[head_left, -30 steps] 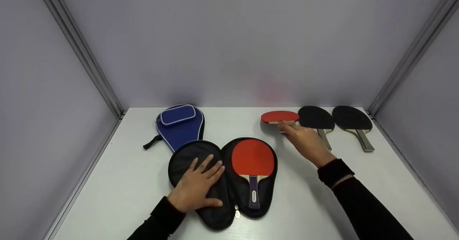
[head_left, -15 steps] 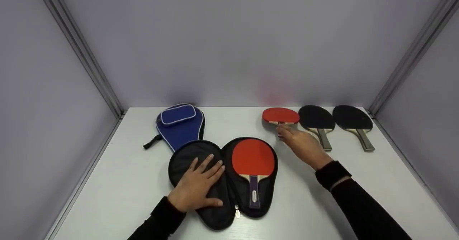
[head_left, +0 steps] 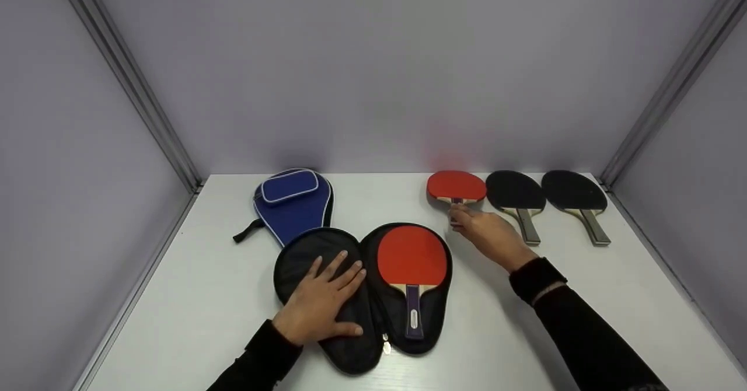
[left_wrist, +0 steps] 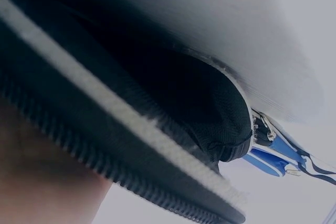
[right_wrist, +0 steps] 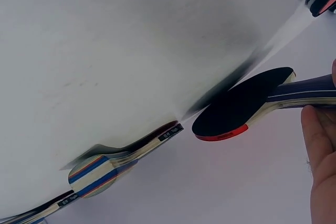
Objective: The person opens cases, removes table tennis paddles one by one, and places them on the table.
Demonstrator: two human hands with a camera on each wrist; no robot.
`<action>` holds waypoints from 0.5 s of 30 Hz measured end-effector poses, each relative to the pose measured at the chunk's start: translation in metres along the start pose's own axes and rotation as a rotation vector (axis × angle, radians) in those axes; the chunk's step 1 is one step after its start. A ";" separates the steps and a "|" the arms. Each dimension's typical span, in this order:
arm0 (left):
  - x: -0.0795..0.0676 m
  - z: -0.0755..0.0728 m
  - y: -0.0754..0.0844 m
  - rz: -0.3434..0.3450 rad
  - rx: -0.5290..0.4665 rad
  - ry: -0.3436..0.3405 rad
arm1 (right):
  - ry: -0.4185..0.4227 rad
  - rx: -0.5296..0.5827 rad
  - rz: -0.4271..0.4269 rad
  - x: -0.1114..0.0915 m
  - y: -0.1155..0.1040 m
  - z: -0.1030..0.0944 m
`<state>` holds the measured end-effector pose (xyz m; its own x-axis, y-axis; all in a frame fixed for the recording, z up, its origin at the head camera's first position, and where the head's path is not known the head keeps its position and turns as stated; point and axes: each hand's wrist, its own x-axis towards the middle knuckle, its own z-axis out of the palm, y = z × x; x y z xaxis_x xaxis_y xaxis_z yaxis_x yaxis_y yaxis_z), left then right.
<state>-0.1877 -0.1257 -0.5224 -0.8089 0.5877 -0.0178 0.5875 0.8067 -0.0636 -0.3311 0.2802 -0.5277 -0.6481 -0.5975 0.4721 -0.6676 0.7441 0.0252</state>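
Note:
In the head view my left hand [head_left: 321, 306] lies spread on the left half of an opened black paddle case [head_left: 320, 248]. A red-faced table tennis paddle [head_left: 412, 257] with a purple handle rests in the case's right half. My right hand [head_left: 493, 236] pinches the handle of a second red-faced paddle [head_left: 456, 185], tilted near the table's back edge. The right wrist view shows this paddle's black underside [right_wrist: 241, 103] raised off the table and the fingers [right_wrist: 317, 137] at its handle. Close up in the left wrist view are the black case's zipper teeth [left_wrist: 94, 163].
A blue paddle case [head_left: 297, 204] with white piping and a black strap lies at back left, partly under the black case. Two black-faced paddles, the nearer one [head_left: 515, 191] and the outer one [head_left: 573, 192], lie at back right. A wall [head_left: 385, 76] rises behind the white table [head_left: 192, 297].
The red-faced paddle in my right hand has tipped so more of its face shows. The right hand has shifted slightly left. My left hand stays where it was.

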 end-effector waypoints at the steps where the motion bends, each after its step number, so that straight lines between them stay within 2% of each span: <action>1: 0.000 0.000 0.000 -0.001 0.001 -0.003 | -0.002 0.007 -0.001 0.000 0.000 0.000; 8: 0.001 0.000 0.000 -0.004 0.002 -0.009 | -0.049 0.070 0.013 -0.003 0.002 0.002; 15: 0.002 0.001 0.000 -0.003 -0.005 -0.012 | -0.100 0.065 0.008 -0.006 0.004 0.004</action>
<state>-0.1895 -0.1246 -0.5237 -0.8108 0.5846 -0.0293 0.5852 0.8087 -0.0588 -0.3311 0.2859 -0.5337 -0.6846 -0.6213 0.3813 -0.6828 0.7297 -0.0370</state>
